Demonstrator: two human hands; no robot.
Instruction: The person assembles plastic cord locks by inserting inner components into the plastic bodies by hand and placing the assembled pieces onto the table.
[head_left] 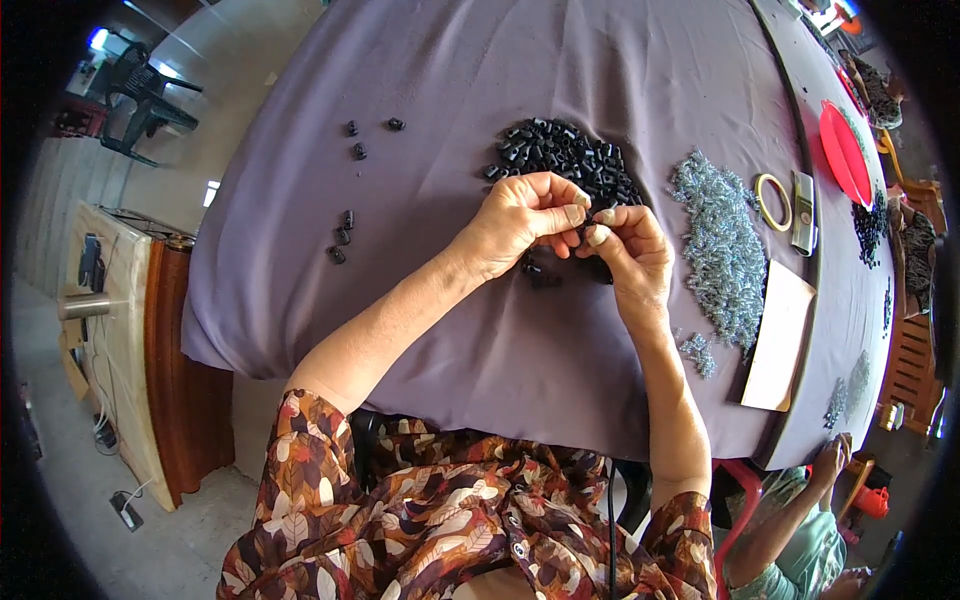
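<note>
A small assembly workroom, probably home-based — a long table [420, 330] under purple cloth carries a heap of black plastic parts [565, 155] and a pile of small metal pieces [720, 245], more piles lie further along by a red tray [843, 150], and a co-worker's arm [800, 510] shows at the right edge.

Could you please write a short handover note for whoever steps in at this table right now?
Left hand: fingers pinched on a small black part, held above the cloth.
Right hand: fingers meet the same part from the other side.
Pile of black parts lies just beyond the hands; pile of small silvery pieces to the right, on the purple cloth.
A few loose black parts sit apart to the left; whether they are finished I cannot tell.
Both piles are still large.
</note>
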